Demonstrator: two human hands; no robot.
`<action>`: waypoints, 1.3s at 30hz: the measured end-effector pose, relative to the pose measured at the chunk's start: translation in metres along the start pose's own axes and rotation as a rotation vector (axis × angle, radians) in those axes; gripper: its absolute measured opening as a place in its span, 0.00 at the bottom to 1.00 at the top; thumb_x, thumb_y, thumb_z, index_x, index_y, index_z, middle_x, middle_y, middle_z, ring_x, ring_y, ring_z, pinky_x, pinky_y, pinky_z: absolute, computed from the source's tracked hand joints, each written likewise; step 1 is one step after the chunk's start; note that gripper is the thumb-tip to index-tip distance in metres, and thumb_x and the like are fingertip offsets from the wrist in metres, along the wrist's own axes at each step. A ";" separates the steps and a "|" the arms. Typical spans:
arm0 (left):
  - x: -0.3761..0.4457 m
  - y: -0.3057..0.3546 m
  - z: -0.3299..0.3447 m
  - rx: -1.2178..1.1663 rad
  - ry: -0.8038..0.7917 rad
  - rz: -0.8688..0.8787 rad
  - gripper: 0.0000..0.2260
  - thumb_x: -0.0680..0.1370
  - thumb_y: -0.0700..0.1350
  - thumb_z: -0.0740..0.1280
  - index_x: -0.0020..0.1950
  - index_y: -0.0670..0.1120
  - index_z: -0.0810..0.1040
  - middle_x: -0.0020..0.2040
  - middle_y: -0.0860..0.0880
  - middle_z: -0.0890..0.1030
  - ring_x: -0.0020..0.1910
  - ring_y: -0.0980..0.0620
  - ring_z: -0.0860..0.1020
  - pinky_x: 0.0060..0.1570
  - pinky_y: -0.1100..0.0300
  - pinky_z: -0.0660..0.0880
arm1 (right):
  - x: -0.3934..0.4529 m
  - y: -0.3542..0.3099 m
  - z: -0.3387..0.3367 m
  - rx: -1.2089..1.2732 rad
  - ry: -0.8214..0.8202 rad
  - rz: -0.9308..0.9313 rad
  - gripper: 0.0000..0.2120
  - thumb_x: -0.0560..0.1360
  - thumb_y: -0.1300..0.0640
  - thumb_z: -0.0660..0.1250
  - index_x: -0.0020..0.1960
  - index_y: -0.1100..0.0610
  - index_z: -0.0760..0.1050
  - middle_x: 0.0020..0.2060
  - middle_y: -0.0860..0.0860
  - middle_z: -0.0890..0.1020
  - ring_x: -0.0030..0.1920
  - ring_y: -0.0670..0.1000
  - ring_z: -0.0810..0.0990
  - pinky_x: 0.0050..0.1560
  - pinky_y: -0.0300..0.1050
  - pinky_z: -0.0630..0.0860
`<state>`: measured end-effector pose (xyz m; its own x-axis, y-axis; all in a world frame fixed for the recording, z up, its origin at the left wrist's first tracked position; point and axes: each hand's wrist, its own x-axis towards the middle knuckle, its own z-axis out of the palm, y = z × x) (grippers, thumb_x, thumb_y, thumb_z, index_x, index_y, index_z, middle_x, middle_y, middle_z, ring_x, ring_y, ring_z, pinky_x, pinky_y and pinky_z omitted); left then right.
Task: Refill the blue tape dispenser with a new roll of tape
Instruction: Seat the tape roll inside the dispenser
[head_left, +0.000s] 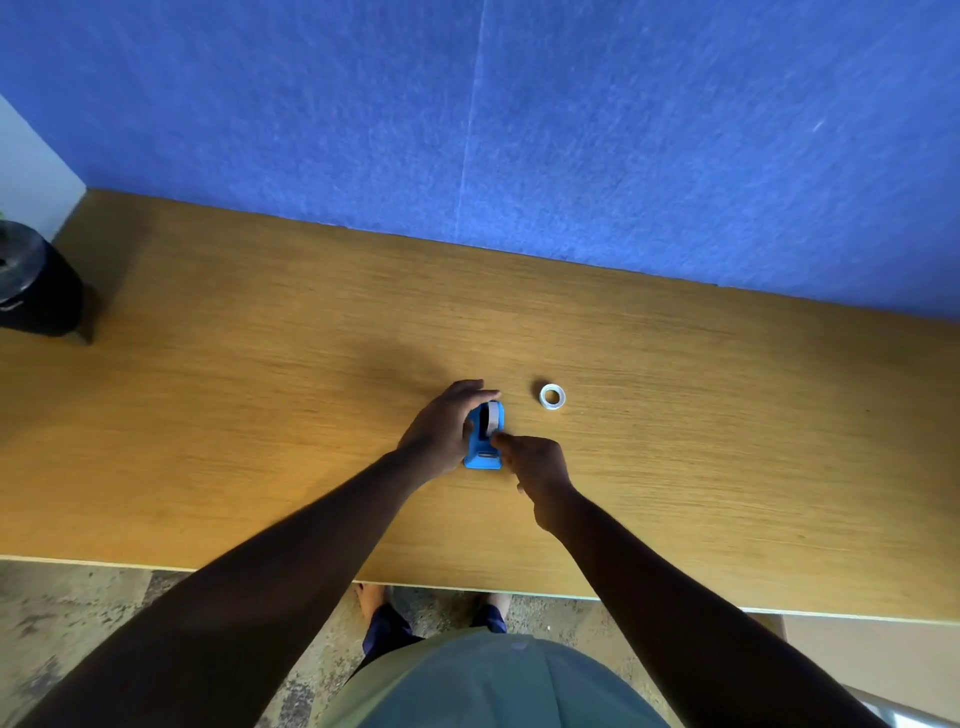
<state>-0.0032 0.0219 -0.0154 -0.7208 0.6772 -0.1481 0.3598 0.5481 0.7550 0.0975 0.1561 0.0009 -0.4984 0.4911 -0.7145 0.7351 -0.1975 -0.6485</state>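
The blue tape dispenser (483, 451) stands on the wooden table (260, 395), its cutter end toward me. A roll of tape (491, 418) sits in its cradle. My left hand (441, 428) wraps around the dispenser's left side and back, gripping it. My right hand (535, 462) is at the dispenser's right side, its fingertips pinched together near the front of the roll; whether tape is between them is too small to tell. A small white ring, a tape core or roll (551, 396), lies flat on the table to the right, apart from both hands.
A blue felt partition (571, 130) rises along the table's far edge. A black bin (36, 280) stands on the floor by the table's far left corner. The table's near edge runs just in front of my body.
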 end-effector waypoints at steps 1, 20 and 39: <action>0.001 0.000 0.000 0.006 -0.006 0.008 0.31 0.77 0.29 0.65 0.75 0.54 0.72 0.78 0.54 0.67 0.76 0.55 0.65 0.71 0.62 0.67 | 0.000 -0.003 0.001 0.028 -0.006 0.053 0.16 0.76 0.44 0.73 0.50 0.58 0.85 0.38 0.50 0.81 0.38 0.48 0.74 0.38 0.44 0.68; -0.003 -0.004 0.004 -0.040 -0.013 -0.006 0.29 0.76 0.34 0.72 0.75 0.52 0.72 0.73 0.52 0.72 0.71 0.55 0.71 0.69 0.60 0.71 | 0.003 -0.006 0.014 0.014 0.021 0.042 0.14 0.79 0.50 0.71 0.50 0.62 0.82 0.36 0.53 0.76 0.33 0.48 0.68 0.33 0.45 0.64; -0.001 -0.007 0.005 0.002 -0.010 -0.088 0.28 0.78 0.37 0.70 0.76 0.51 0.68 0.74 0.52 0.72 0.72 0.53 0.71 0.67 0.62 0.68 | -0.006 -0.004 0.008 -0.048 0.184 -0.143 0.17 0.83 0.48 0.60 0.42 0.52 0.83 0.44 0.51 0.87 0.44 0.51 0.82 0.46 0.50 0.77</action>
<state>-0.0024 0.0196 -0.0235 -0.7437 0.6310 -0.2206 0.2963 0.6070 0.7374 0.0944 0.1473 0.0061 -0.5099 0.6585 -0.5535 0.6863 -0.0765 -0.7233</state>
